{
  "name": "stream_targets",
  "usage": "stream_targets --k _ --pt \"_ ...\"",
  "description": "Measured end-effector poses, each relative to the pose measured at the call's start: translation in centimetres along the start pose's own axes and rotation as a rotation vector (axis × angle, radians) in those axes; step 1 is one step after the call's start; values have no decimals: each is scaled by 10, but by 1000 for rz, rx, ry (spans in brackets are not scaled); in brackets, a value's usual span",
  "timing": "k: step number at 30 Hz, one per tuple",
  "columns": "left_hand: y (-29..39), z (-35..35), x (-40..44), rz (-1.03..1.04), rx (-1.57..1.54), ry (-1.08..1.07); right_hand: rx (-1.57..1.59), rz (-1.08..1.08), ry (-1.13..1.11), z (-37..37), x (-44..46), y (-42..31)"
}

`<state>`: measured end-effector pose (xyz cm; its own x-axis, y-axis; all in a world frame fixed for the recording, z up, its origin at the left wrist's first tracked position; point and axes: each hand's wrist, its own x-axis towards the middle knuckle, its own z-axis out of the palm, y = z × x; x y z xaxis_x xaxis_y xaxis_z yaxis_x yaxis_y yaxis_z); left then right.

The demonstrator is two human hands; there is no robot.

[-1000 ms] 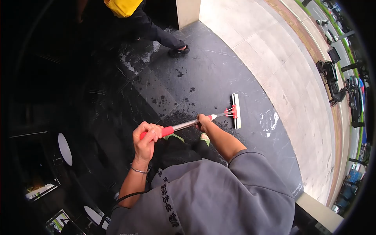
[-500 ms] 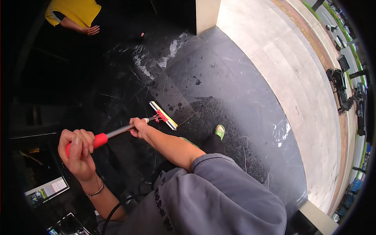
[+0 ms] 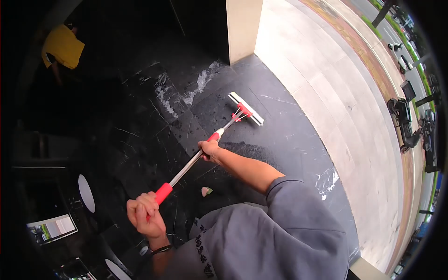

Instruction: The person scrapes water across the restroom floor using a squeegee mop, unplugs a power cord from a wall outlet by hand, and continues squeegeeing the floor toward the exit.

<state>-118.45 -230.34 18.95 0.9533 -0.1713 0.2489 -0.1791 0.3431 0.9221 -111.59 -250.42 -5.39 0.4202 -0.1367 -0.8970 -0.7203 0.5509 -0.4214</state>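
Observation:
A long-handled squeegee (image 3: 190,164) slants up and to the right, with a metal pole, red grips and a red bracket. Its pale head (image 3: 246,109) is over the dark tiled floor (image 3: 280,116); whether it presses on the tiles I cannot tell. Wrapped round the red end grip is my left hand (image 3: 147,214), with a dark band on the wrist. Farther along the pole, my right hand (image 3: 209,149) is closed just below the upper red section. Wet dark patches (image 3: 245,149) mark the floor beside my right forearm.
A person in a yellow top (image 3: 64,46) is at the upper left. A pale pillar (image 3: 242,30) stands at the top, beside light paving (image 3: 336,88). Parked scooters (image 3: 403,121) line the far right. A lit screen (image 3: 53,228) shows lower left. My slippered foot (image 3: 206,191) is below the pole.
Both hands and the squeegee have moved right, and its head has slid up and right across the floor. The person in yellow has shifted left and lower in view.

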Motion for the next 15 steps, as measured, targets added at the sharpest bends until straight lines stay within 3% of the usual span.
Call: stream_targets --k 1,3,6,9,15 --pt "-29 16 4 -58 3 22 -18 5 -6 -25 33 -10" --pt "-88 42 10 -37 -60 34 -51 -27 200 -62 70 -34" --pt "-128 71 10 -92 18 -25 -81 -30 242 -99 110 -43" --pt "-100 18 0 -127 38 124 -160 64 141 -47 112 5" --pt "42 -113 -11 -146 201 113 -111 267 -188 126 7 106"
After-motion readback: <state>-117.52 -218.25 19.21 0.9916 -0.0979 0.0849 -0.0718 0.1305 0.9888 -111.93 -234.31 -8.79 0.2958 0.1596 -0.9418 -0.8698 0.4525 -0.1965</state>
